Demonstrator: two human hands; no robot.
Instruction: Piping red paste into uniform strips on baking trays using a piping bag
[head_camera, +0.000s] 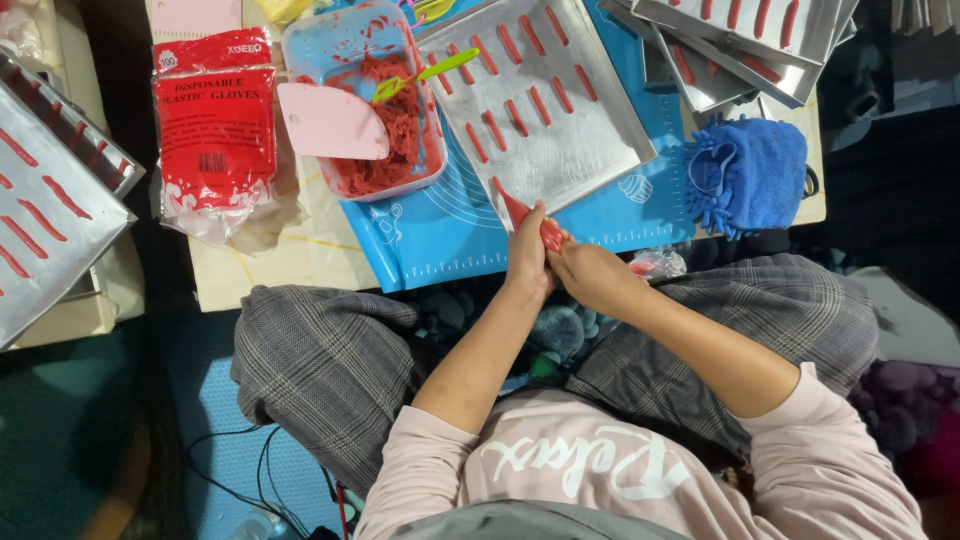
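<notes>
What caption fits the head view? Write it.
Both hands squeeze a red piping bag over a metal tray lined with red strips.

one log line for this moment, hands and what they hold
left hand: grips red piping bag | right hand: on bag | tip: at metal tray edge

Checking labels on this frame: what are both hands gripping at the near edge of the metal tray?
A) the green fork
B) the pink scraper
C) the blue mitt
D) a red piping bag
D: the left hand and right hand close together on a red piping bag whose tip points onto the metal tray; the pink scraper lies on the plastic tub.
</notes>
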